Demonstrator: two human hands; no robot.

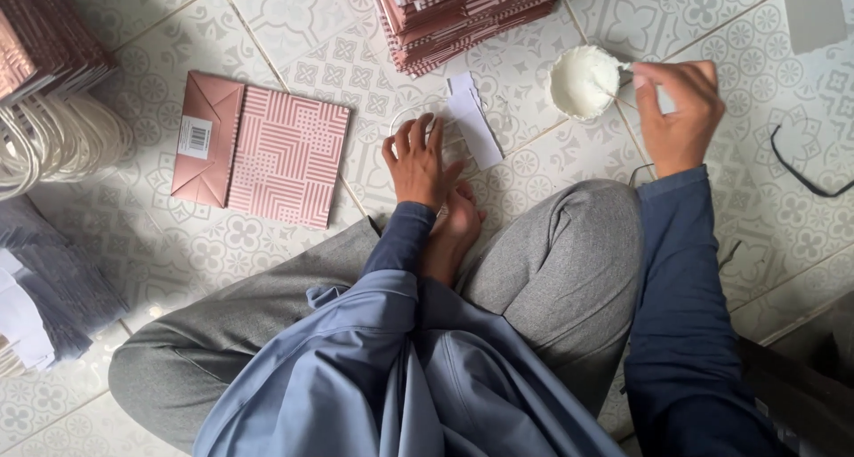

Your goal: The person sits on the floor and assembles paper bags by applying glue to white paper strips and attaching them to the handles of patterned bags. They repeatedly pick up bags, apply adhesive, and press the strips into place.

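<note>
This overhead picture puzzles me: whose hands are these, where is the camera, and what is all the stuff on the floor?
There is no machine here. A person sits cross-legged on a patterned tile floor, and the camera is worn on their head, looking down at their lap and hands.

The right hand holds a thin white stick whose tip reaches into a small white bowl of white paste. The left hand rests on the floor, fingers on a white paper strip.

To the left lies a flattened pink patterned paper bag. A stack of similar bags sits at the top, and a bundle of white cord handles lies at the far left.
</note>
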